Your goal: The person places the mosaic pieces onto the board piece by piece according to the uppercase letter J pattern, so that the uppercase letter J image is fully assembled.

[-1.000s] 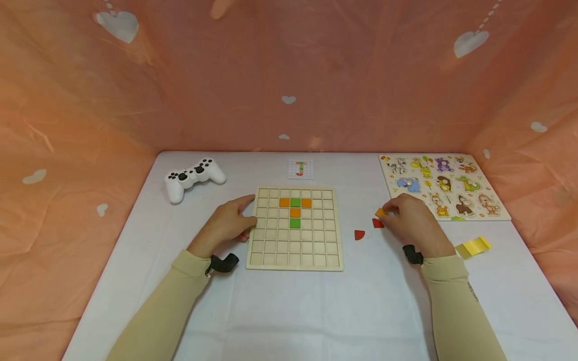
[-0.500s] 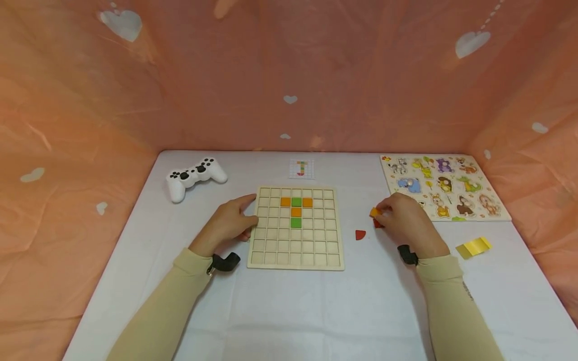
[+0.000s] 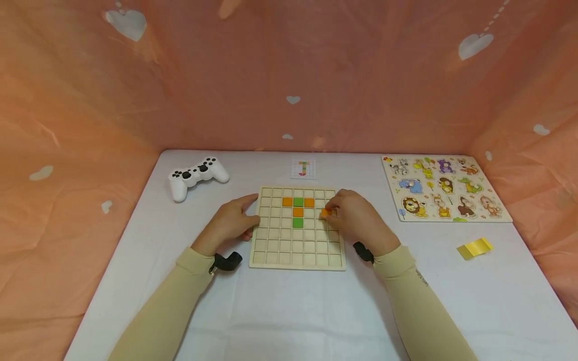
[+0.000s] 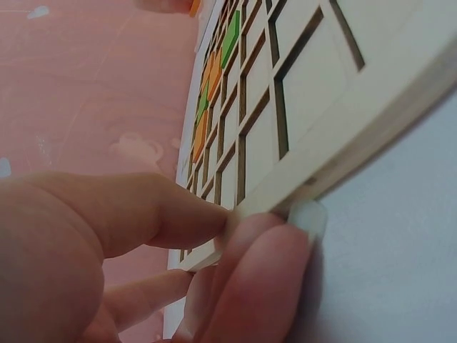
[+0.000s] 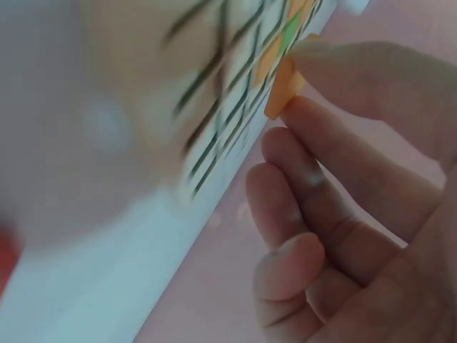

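Four orange tiles (image 3: 298,212), two green tiles (image 3: 298,201). One grid board (image 3: 273,245); behind board, one pattern card (image 3: 304,169); left-rear of board, one white controller (image 3: 198,175); right-rear, one animal puzzle (image 3: 456,194); right, one yellow strip (image 3: 475,248). My hands apart: right hand (image 3: 361,218) pinches fourth orange tile (image 3: 324,213) over board's right side, contact unclear; left hand (image 3: 227,223) sets thumb and fingers against board's left edge. Board holds three orange, two green; puzzle holds animal pieces.
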Available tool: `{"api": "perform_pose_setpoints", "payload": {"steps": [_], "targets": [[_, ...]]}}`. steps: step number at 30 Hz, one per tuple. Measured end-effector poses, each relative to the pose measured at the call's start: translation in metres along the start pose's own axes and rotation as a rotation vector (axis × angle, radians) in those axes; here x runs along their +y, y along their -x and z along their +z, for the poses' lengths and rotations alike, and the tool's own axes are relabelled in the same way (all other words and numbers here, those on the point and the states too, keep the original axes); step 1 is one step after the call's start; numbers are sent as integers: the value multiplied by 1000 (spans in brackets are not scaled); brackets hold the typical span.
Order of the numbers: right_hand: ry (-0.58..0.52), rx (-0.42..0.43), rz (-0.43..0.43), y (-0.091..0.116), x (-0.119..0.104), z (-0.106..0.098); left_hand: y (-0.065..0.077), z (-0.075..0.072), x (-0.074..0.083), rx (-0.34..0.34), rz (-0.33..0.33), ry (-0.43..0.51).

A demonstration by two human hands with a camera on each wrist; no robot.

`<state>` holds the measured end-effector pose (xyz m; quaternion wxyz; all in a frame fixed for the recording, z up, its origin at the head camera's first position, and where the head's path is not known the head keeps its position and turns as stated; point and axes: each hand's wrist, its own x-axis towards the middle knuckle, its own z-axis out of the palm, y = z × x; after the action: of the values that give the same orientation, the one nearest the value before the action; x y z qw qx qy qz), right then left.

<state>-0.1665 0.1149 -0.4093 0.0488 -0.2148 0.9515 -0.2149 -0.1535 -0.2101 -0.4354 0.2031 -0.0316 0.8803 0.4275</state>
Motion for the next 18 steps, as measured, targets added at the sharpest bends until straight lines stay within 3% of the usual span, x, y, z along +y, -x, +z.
{"api": "perform_pose_setpoints", "payload": {"steps": [6,18], "targets": [[19,-41,-109,-2,-26,18,0,1,2,-7,-2,18],[27,-65,-171,1,-46,36,1,0,4,0,-21,15]]}}
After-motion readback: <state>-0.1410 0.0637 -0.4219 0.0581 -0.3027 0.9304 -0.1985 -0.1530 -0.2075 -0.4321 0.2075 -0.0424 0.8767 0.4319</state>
